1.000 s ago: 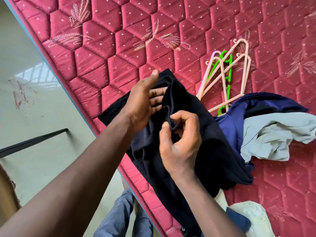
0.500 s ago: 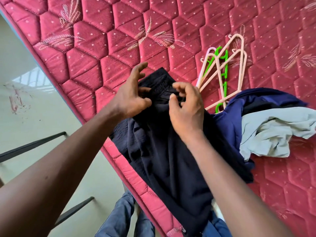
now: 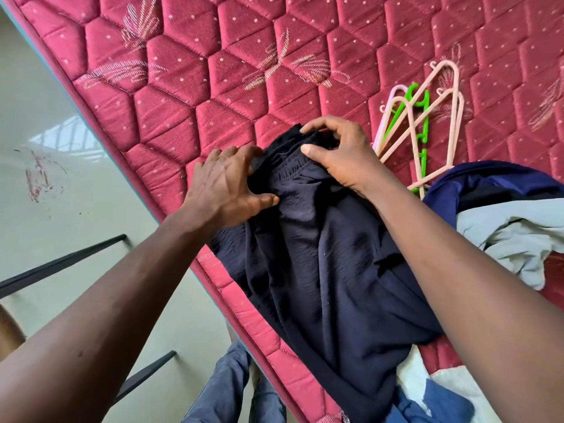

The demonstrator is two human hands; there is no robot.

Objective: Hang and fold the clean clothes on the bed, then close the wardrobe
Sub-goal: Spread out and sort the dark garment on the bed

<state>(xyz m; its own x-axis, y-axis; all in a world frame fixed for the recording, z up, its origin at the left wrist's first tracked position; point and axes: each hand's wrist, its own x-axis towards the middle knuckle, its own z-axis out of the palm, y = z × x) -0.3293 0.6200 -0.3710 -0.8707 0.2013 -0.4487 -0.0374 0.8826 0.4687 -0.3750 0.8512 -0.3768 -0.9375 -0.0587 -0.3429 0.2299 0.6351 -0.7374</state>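
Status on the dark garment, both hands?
Left hand and right hand both gripping waistband of dark garment. Garment laid on mattress, lower end draped off the edge. Hangers beside right hand, clear.

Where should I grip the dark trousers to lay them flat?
Grip the dark trousers at the elastic waistband, one hand on each end, coming from the mattress edge. The band lies farthest from you, and the legs trail back over that edge.

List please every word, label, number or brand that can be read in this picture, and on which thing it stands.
None: no readable text on the red mattress, the dark garment, the hangers or the other clothes.
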